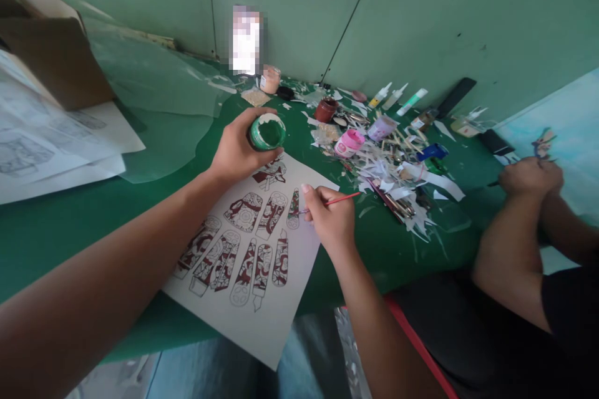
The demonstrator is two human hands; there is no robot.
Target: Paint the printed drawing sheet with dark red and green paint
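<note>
My left hand is wrapped round an open jar of green paint, tilted so that its mouth faces me, above the top of the paper. Between the fingers of my right hand is a thin red paintbrush. Its tip points left, at a narrow shape near the paper's right edge; I cannot tell whether it touches. The white sheet of paper carries several printed, patterned shapes, many filled with dark red. Some green shows on the shape by the brush.
Paper scraps heap to the right, among a pink paint jar, a purple jar and a dark red jar. Glue tubes lie near the wall. A cardboard box stands left. A co-worker's hands are at far right.
</note>
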